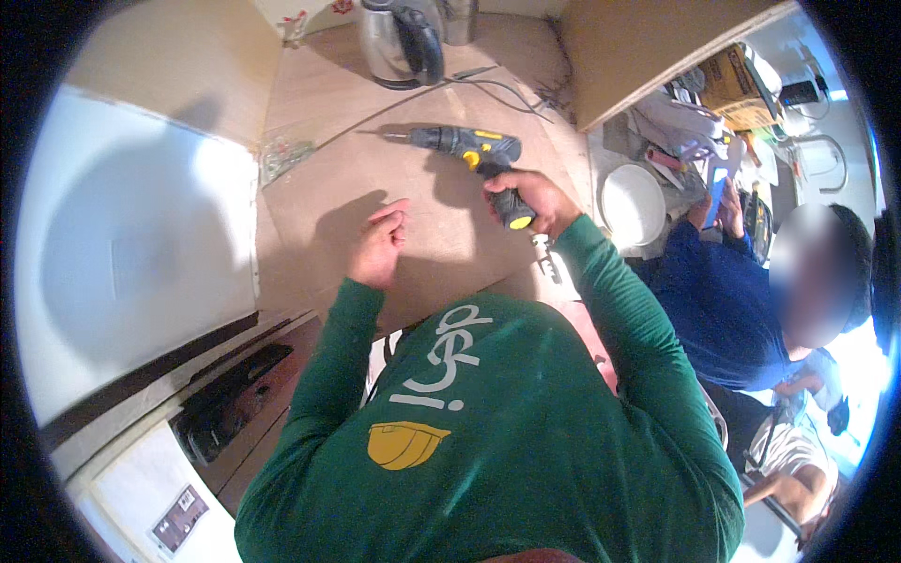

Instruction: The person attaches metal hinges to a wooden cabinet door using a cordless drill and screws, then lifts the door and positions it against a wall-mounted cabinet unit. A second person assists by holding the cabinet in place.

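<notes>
Over tan board (446, 258), drill (488, 145) in right hand (541, 197)

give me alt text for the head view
A person's right-hand grip holds a grey-and-yellow power drill, its bit pointing left, over a wooden surface. The left-hand grip is loosely curled nearby; a steel jug stands beyond; another person is at right.

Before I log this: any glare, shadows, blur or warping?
Head view: shadows on the wooden board beside the left hand and drill; head view: bright glare patch and big round shadow on the white panel; head view: washed-out far right edge, smeared blur over the co-worker's head; head view: fisheye bending, black rim.
</notes>
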`<state>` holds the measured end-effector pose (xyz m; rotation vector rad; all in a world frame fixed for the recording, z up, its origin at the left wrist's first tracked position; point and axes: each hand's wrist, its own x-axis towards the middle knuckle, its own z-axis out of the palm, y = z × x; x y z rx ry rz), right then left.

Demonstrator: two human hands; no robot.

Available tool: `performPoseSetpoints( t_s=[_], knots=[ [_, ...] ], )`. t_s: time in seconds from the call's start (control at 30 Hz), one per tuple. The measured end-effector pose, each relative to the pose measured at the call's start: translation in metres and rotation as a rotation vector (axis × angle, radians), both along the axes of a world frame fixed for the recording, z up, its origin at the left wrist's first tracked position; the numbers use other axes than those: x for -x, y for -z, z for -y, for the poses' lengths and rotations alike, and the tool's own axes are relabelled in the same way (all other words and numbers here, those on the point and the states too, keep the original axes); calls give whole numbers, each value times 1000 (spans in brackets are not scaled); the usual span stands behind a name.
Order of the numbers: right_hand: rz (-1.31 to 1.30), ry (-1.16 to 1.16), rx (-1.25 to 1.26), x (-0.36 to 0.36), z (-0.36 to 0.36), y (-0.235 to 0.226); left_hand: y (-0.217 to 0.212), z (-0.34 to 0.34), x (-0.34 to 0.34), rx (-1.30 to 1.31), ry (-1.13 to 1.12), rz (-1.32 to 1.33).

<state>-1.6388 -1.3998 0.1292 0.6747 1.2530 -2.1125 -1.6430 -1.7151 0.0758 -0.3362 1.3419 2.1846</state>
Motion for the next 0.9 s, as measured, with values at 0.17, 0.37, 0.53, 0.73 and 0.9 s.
performPoseSetpoints(
  t_s=[0.17, 0.37, 0.53, 0.73, 0.9],
  knots=[
    [-364, 268, -39, -93, 21, -55, -36, -12, 1, -42, 95, -73],
    [-451, 315, -125, -164, -46, -102, -61, -72, -2, -350, 385, -125],
    [-414, 263, -504, -222, -59, -129, -62, -110, -11, -400, 452, -118],
    [-322, 315, -607, -256, -48, -136, -72, -130, -8, -243, 630, -205],
    [-279, 436, -558, -253, -43, -137, -77, -136, -8, -212, 693, -199]
  ],
)
